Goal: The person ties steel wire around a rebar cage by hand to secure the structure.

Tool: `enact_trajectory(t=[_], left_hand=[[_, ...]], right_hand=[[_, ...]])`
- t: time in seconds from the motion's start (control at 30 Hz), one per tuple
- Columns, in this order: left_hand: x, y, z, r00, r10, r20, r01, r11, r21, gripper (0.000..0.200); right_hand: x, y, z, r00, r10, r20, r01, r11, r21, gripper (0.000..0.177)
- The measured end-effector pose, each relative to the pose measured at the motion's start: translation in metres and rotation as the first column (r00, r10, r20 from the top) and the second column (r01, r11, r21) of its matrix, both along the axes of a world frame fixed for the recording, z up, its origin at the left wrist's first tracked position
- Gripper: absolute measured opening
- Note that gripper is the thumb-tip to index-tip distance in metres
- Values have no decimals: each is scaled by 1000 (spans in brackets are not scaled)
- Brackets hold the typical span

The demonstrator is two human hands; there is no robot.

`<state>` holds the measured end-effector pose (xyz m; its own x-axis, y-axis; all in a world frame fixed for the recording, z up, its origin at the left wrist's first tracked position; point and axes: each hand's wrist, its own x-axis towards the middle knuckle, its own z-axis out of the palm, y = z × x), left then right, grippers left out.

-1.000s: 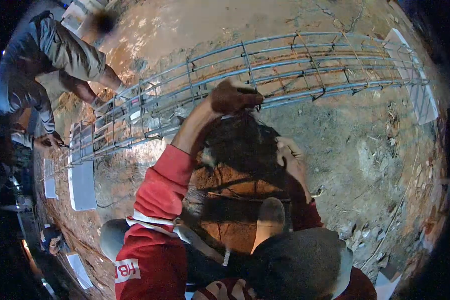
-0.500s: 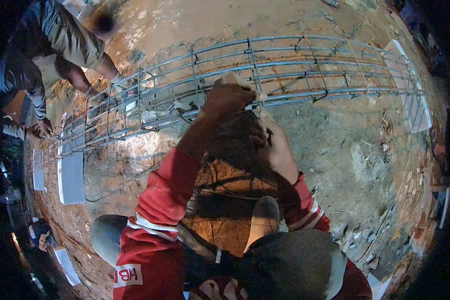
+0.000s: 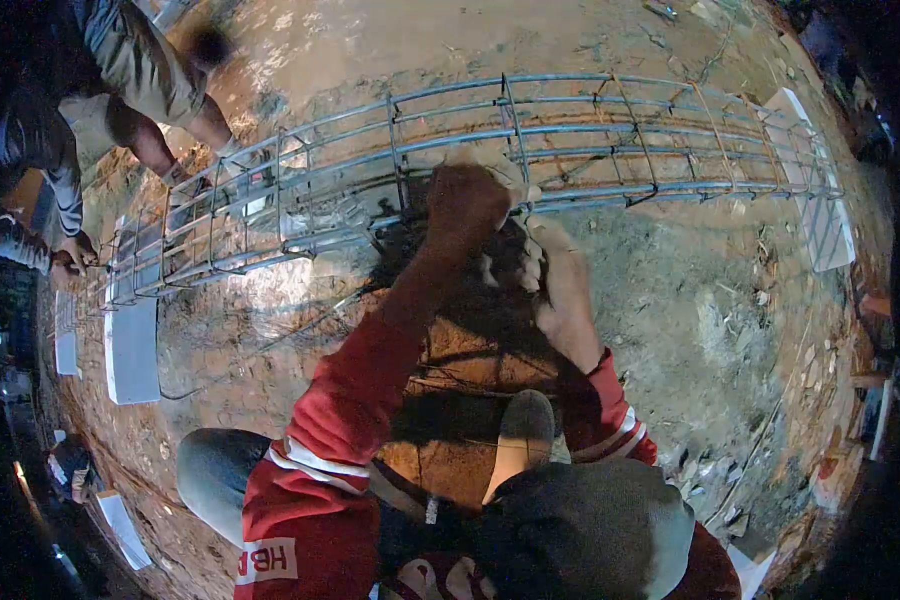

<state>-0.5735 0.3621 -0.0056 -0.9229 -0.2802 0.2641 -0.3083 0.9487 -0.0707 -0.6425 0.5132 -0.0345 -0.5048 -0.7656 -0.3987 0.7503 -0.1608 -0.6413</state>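
Observation:
A long steel rebar cage (image 3: 610, 198) lies across the view, made of lengthwise bars and rectangular stirrups. At its near lower bar, close to a stirrup, my left hand (image 3: 467, 203) is closed; what its fingers hold is too small and blurred to make out. Just right of it and slightly lower, my right hand (image 3: 560, 280) has its fingers curled together in shadow under the bar. Anything between those fingers is hidden. Both hands nearly touch each other.
At the left, a co-worker's hands (image 3: 73, 257) touch the cage end. White blocks stand beneath the cage at left (image 3: 133, 345) and right (image 3: 820, 200). Another person (image 3: 70, 467) is at the lower left. Rubble (image 3: 715, 480) lies at the lower right.
My left forearm has swung right and become more upright, and my left hand has shifted slightly right. My right hand has turned and dropped a little. The view has shifted slightly.

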Motion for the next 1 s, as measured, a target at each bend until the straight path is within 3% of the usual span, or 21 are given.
enact_trajectory(t=[0.07, 0.1, 0.17, 0.2, 0.27, 0.3, 0.37, 0.5, 0.53, 0.57, 0.6, 0.67, 0.7, 0.73, 0.8, 0.83, 0.9, 0.93, 0.97, 1.0], left_hand=[[3, -1, -4, 996, -47, -77, 51, 997, 54, 32], [0, 0, -8, 996, -46, -78, 50, 997, 57, 32], [-10, 3, -21, 947, 108, -302, -38, 973, 228, 34], [-10, 1, -28, 947, 107, -302, -36, 972, 230, 34], [-7, -1, -32, 955, 30, -296, -32, 999, -2, 38], [-5, -1, -29, 955, 29, -296, -30, 1000, 1, 38], [-1, -2, -21, 991, -4, -134, 19, 993, 115, 37], [-5, 5, -5, 988, 69, -140, -57, 994, 88, 36], [-6, 7, 6, 978, 203, -57, -168, 914, 370, 34], [-8, 10, 13, 951, 305, 60, -277, 742, 610, 31], [-10, 12, 7, 950, 307, 61, -279, 741, 611, 31], [-13, 17, -12, 851, 332, -408, -112, 872, 477, 24], [-15, 14, -21, 848, 334, -411, -111, 871, 479, 24], [-19, 10, -29, 835, 322, -446, -73, 868, 491, 19], [-24, 11, -32, 814, 314, -489, -30, 863, 505, 16], [-25, 14, -30, 787, 347, -510, -65, 868, 492, 14], [-27, 15, -31, 752, 385, -535, -99, 869, 485, 12], [-27, 12, -33, 761, 373, -530, 38, 791, 611, 14], [-28, 9, -37, 770, 355, -530, 175, 681, 711, 16], [-30, 9, -46, 766, 358, -534, 178, 680, 711, 16]], right_hand=[[-5, 1, -1, 891, 28, -453, 40, 989, 140, 13], [-6, 1, -3, 891, 30, -454, 40, 989, 143, 13], [-10, 0, -8, 728, 45, -684, 107, 978, 179, 17], [-10, -1, -9, 728, 46, -684, 109, 977, 181, 17], [-8, -3, -10, 676, 18, -737, 136, 980, 148, 18], [-7, -2, -7, 676, 18, -736, 138, 979, 151, 18], [-5, 3, 2, 716, 59, -696, 126, 969, 212, 20], [-1, 4, 3, 749, 28, -662, 149, 967, 209, 20], [-4, 8, 10, 586, 99, -804, 168, 956, 240, 18], [-7, 12, 19, 394, 174, -903, 194, 944, 266, 16], [-13, 17, 34, 394, 175, -902, 191, 944, 267, 16], [-24, 23, 63, 73, 426, -902, 151, 889, 433, 12], [-23, 18, 59, -176, 252, -951, 270, 942, 200, 8], [-28, 14, 64, -182, 254, -950, 271, 942, 199, 8], [-45, 4, 77, -345, 368, -864, 264, 921, 287, 14], [-59, 0, 66, -419, 299, -857, 237, 948, 214, 10], [-78, -11, 67, -437, 324, -839, 184, 945, 269, 9], [-85, -17, 68, -447, 345, -825, 131, 938, 321, 9], [-88, -25, 69, -418, 238, -877, 91, 971, 220, 8], [-93, -31, 68, -423, 240, -874, 91, 971, 222, 8]])
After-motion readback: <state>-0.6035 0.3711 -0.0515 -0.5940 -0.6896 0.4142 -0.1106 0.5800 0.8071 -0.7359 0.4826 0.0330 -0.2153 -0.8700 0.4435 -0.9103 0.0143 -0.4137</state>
